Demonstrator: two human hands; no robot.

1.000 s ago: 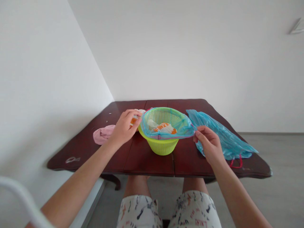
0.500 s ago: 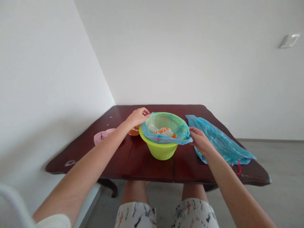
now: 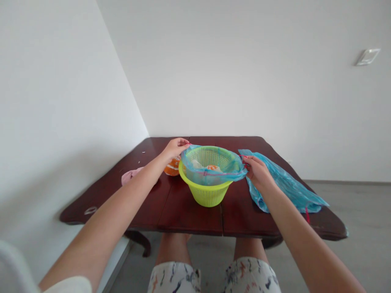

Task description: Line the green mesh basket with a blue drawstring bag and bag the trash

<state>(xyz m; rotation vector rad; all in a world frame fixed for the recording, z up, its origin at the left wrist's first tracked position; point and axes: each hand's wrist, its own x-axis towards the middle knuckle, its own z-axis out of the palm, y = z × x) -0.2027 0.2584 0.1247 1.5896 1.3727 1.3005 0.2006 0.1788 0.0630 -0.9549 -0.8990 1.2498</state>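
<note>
A yellow-green plastic basket (image 3: 209, 196) with a mesh wall stands on the table, lined by a translucent blue drawstring garbage bag (image 3: 198, 176). My left hand (image 3: 176, 147) pinches the pink drawstring at the bag's left edge, just above the basket rim. At the right edge, my right hand (image 3: 255, 167) grips the bag and its pink string, drawn a little out past the rim. Inside the bag lies crumpled white and orange waste (image 3: 213, 167), partly hidden behind the raised front of the bag.
A second blue garbage bag (image 3: 287, 183) lies flat on the right of the dark wooden table (image 3: 189, 215). Behind my left forearm are an orange-and-white round item (image 3: 172, 167) and a pink cloth (image 3: 130, 176). White walls border the left and back.
Both hands have lifted the bag's edges slightly, so its front rises and covers more of the contents. Pink string now shows at both hands.
</note>
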